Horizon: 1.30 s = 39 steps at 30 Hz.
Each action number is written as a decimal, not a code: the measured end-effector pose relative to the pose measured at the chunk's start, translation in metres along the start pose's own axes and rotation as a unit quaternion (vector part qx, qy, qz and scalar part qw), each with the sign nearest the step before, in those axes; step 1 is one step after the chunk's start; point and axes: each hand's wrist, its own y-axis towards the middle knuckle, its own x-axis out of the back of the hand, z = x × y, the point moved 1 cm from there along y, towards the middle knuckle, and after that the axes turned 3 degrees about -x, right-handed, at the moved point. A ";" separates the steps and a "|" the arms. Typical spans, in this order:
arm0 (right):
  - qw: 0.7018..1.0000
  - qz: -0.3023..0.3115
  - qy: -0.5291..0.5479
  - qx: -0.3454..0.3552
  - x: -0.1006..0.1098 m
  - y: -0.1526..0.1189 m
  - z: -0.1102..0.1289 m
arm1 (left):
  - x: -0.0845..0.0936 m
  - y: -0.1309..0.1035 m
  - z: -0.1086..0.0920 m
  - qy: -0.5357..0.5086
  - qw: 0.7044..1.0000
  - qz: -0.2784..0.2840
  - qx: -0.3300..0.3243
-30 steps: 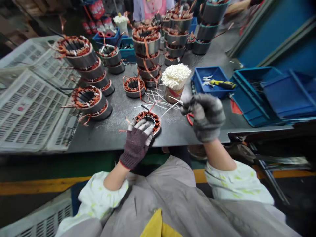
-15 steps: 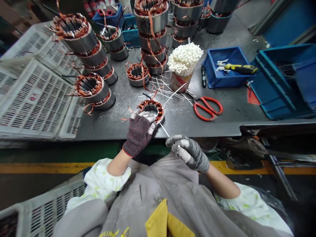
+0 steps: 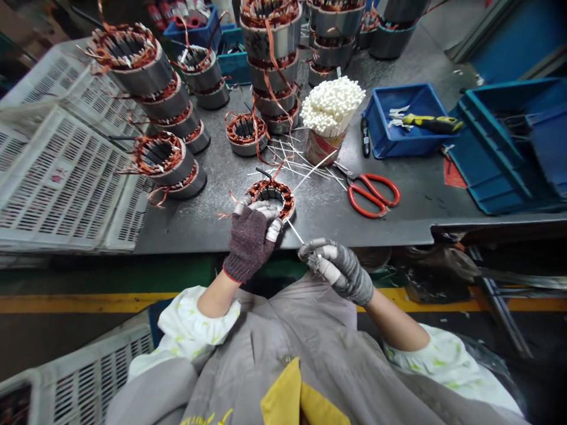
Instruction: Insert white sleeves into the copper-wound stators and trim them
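A motor stator (image 3: pixel 287 203) with copper windings lies near the front edge of the table. My left hand (image 3: pixel 253 236), in a dark glove with white-wrapped fingertips, grips its near left side, thumb outside and fingers over the rim. My right hand (image 3: pixel 337 268), in a grey glove, pinches the lower end of a thin white cord (image 3: pixel 296 231) just off the table's edge. That cord runs up to the near side of the stator. Another white length (image 3: pixel 315 170) sticks out from the stator's right side. My fingers hide part of the windings.
Red-handled scissors (image 3: pixel 372 193) lie to the right, below a can (image 3: pixel 325 147) packed with white sticks. Loose white strips lie beside it. Stator stacks (image 3: pixel 170 165) stand left and behind. A blue bin (image 3: pixel 398 139) holds pliers; a teal bin (image 3: pixel 482 171) sits further right. White crates (image 3: pixel 71 177) flank the left.
Both hands keep nearly the same place and hold. My left forearm has shifted slightly to the right; the cord and stator look almost unchanged.
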 end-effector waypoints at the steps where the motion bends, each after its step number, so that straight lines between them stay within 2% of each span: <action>1: 1.000 0.005 0.003 -0.003 -0.002 0.001 -0.002 | -0.001 0.000 0.000 -0.001 1.000 -0.001 0.002; 4: 1.000 0.010 0.012 0.014 -0.007 0.018 -0.006 | -0.002 0.000 -0.001 0.004 1.000 -0.012 0.007; 7: 0.999 -0.018 0.027 -0.002 -0.012 0.043 -0.007 | -0.003 0.000 -0.005 -0.016 0.999 -0.036 0.019; 10: 0.989 -0.059 0.091 -0.099 -0.018 0.060 -0.007 | -0.005 -0.001 -0.007 -0.033 0.993 -0.070 0.085; 12: 0.966 -0.085 0.164 -0.183 -0.023 0.064 -0.006 | -0.006 0.000 -0.007 -0.045 0.990 -0.083 0.107; 15: 0.930 -0.117 0.240 -0.251 -0.025 0.066 -0.001 | -0.007 0.003 -0.007 -0.078 0.990 -0.088 0.076; 17: 0.930 -0.120 0.235 -0.256 -0.024 0.066 0.002 | -0.007 0.005 -0.007 -0.077 0.991 -0.088 0.061; 21: 0.961 -0.104 0.137 -0.219 -0.021 0.070 -0.001 | -0.007 0.005 -0.006 -0.068 0.994 -0.071 0.050; 27: 0.991 -0.081 -0.054 -0.093 -0.016 0.081 -0.015 | -0.002 0.003 -0.005 -0.066 0.996 -0.037 0.042; 30: 0.982 -0.028 -0.184 -0.006 -0.008 0.082 -0.012 | 0.000 0.002 -0.005 -0.063 0.997 -0.001 0.037; 33: 0.945 0.009 -0.323 0.055 -0.003 0.085 -0.003 | 0.000 0.003 -0.005 -0.051 0.999 0.005 0.016; 36: 0.925 -0.026 -0.368 0.090 -0.001 0.094 0.011 | -0.002 0.006 -0.008 -0.029 0.999 -0.010 0.042; 39: 0.942 -0.146 -0.286 0.095 0.005 0.108 0.028 | -0.004 0.009 -0.011 -0.020 0.996 -0.014 0.089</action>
